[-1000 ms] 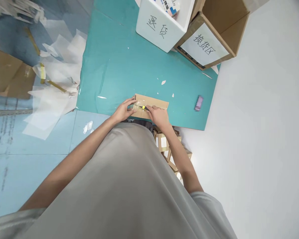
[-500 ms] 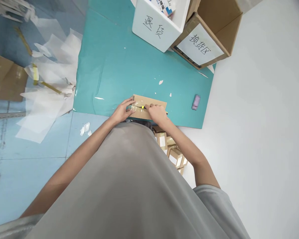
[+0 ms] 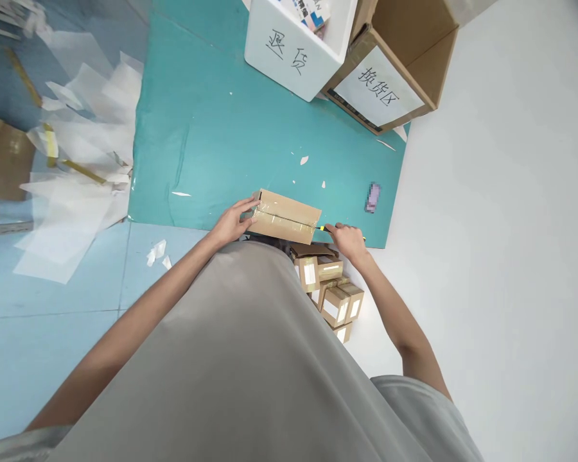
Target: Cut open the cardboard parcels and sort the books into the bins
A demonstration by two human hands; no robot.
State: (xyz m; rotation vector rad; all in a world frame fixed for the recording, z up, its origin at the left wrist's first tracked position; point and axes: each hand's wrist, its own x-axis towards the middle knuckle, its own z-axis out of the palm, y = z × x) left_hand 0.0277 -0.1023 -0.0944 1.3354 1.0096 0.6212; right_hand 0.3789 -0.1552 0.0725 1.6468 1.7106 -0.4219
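Your right hand (image 3: pixel 349 240) is wrapped round a box cutter (image 3: pixel 325 229) at one end of the taped cardboard box (image 3: pixel 285 221); your left hand (image 3: pixel 231 222), thumb and fingers parted, touches the other.

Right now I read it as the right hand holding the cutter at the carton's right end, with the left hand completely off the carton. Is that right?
Not quite: the left hand is not off the carton; its fingers rest on the left end, as the head view shows. The right hand does hold the cutter at the right end.
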